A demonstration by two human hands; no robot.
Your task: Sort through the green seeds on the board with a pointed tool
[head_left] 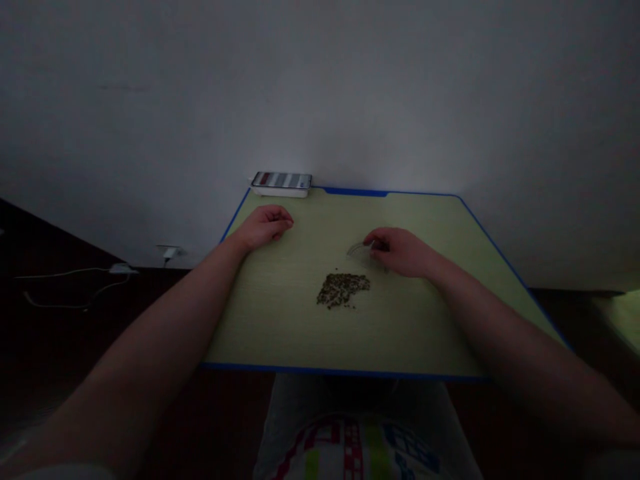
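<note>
My right hand [400, 252] pinches a clear protractor [359, 252] over the right half of the table; its curved markings show to the left of my fingers, and the hand hides part of it. Just below it to the left lies a flat, spread pile of small dark grains or seeds [341, 289], with a few loose ones at its edges. My left hand [265, 227] rests near the table's left edge, fingers curled together, with nothing visible in them. It is apart from the pile.
The pale yellow-green table [300, 343] has a blue rim and stands against a grey wall [390, 87]. At its back left corner a phone [283, 180] lies on a white box [280, 191]. A plug [171, 253] and white cables [65, 273] are at the left.
</note>
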